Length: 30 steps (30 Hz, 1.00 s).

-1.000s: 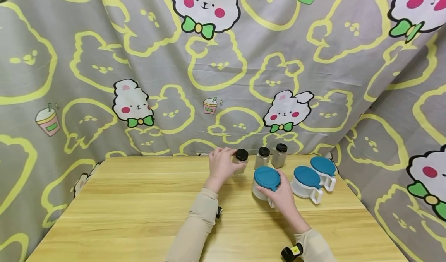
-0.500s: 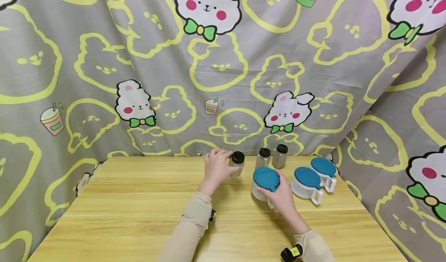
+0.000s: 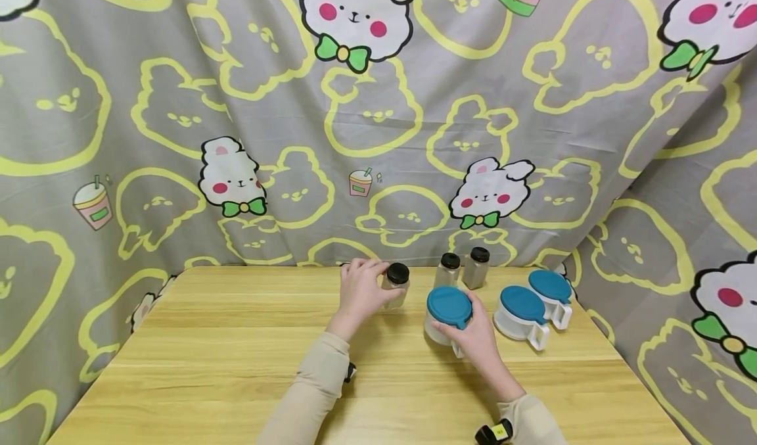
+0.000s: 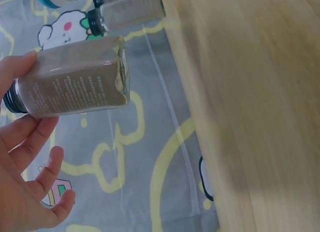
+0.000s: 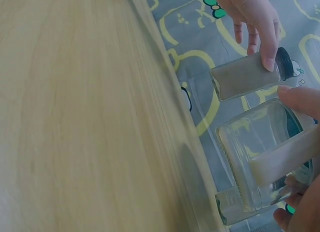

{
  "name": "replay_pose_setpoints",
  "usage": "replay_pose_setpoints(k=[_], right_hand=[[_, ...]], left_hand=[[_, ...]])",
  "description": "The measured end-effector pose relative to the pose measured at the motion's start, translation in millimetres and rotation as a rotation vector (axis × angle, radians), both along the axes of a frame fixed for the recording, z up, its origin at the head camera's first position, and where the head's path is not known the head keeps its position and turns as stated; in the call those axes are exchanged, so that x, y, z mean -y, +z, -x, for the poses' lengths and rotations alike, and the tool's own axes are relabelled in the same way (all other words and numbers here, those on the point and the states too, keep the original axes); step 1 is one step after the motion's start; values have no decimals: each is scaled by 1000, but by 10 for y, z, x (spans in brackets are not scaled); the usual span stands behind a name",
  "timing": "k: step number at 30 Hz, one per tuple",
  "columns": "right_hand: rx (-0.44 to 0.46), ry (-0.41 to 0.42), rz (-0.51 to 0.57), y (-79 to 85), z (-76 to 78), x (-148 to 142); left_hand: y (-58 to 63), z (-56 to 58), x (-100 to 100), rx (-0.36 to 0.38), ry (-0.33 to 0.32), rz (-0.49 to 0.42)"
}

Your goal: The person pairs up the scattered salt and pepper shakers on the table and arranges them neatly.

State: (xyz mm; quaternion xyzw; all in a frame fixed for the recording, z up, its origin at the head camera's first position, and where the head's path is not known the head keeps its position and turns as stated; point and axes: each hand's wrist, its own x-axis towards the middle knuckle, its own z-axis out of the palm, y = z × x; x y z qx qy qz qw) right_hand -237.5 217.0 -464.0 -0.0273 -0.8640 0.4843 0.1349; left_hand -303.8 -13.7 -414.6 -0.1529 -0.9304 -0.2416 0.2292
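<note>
My left hand (image 3: 359, 294) pinches a spice bottle (image 3: 395, 295) near its black cap, between thumb and fingers. In the left wrist view the bottle (image 4: 75, 79) is clear, square-sided and full of greyish-brown powder, with small white print; its base hangs above the tabletop. To its right, my right hand (image 3: 483, 340) grips a seasoning jar (image 3: 448, 305) with a blue lid, fingers and thumb spread around the lid's edge. The right wrist view shows this jar's (image 5: 260, 127) clear glass body and white handle, with the base raised off the wood.
Two more black-capped spice bottles, one nearer (image 3: 447, 271) and one farther right (image 3: 476, 269), stand at the table's back edge. Right of them are two blue-lidded jars, a front one (image 3: 520, 310) and a rear one (image 3: 551, 290). A patterned curtain (image 3: 378, 136) hangs behind the wooden table (image 3: 207, 353).
My left hand has carried the spice bottle leftward and slightly toward me, away from the other bottles. My right hand, still gripping the jar, has shifted only slightly left.
</note>
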Motion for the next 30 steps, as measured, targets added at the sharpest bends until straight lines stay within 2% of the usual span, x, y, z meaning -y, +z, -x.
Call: replay_pose_setpoints(k=[12, 17, 30], right_hand=[[-6, 18, 1, 8, -19, 103], [-11, 13, 1, 8, -21, 153], [-22, -5, 28, 72, -13, 292]], left_hand=[[-33, -42, 167, -7, -4, 22], [-55, -67, 229, -17, -24, 16], [-82, -122, 354, -91, -47, 21]])
